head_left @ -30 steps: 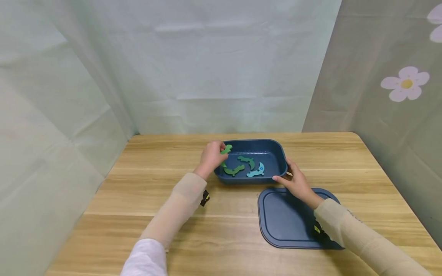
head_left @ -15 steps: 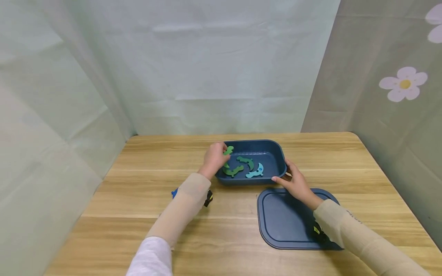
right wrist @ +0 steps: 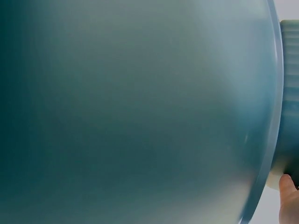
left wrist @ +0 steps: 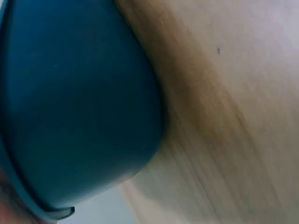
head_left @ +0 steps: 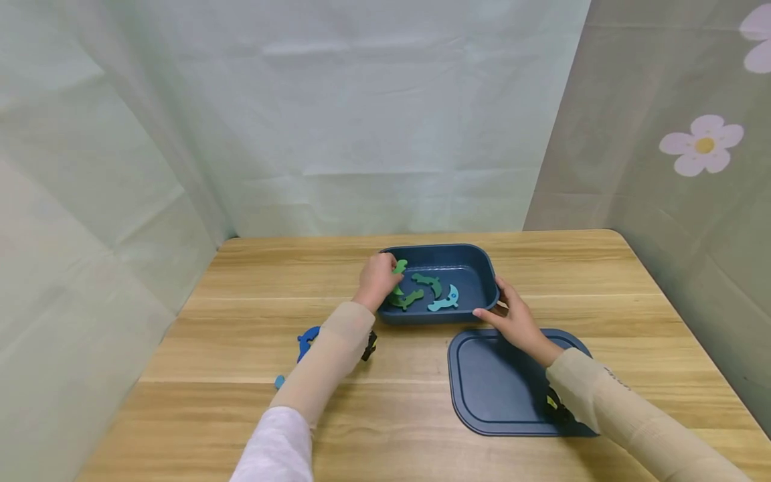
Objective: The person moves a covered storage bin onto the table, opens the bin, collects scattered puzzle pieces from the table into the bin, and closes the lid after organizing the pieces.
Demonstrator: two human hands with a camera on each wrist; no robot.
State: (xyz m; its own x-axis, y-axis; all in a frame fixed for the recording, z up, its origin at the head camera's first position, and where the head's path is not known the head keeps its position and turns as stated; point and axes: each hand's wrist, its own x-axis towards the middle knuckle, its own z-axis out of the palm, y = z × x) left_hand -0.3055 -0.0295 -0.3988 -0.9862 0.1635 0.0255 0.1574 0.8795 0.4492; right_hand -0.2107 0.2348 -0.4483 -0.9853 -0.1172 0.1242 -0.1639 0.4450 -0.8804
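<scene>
Fingers of my left hand [head_left: 378, 278]: curled, pinching one light green animal-shaped piece [head_left: 400, 266], partly hidden by the hand, at the left end of the dark blue box [head_left: 466, 262]; contact with the box floor cannot be told. Fingers of my right hand [head_left: 516, 320]: grasping the box at its near right corner, thumb on the near side, the others against the right end.

Box contents, further:
- One mid-green piece [head_left: 405, 302], near left part of the box floor, just beside my left hand.
- One dark green piece [head_left: 436, 288], curved, about the middle of the floor.
- One light blue piece [head_left: 450, 300], curved, towards the near side of the floor, right of the dark green.

Outside the box, on the wooden table [head_left: 229, 348]:
- One dark blue lid [head_left: 500, 385], flat, on the box's near side towards the right, partly under my right forearm.
- One bright blue piece [head_left: 304, 339], left and nearer than the box, partly covered by my left forearm.
- One small blue piece [head_left: 279, 381], farther from the box, likewise partly covered.
</scene>
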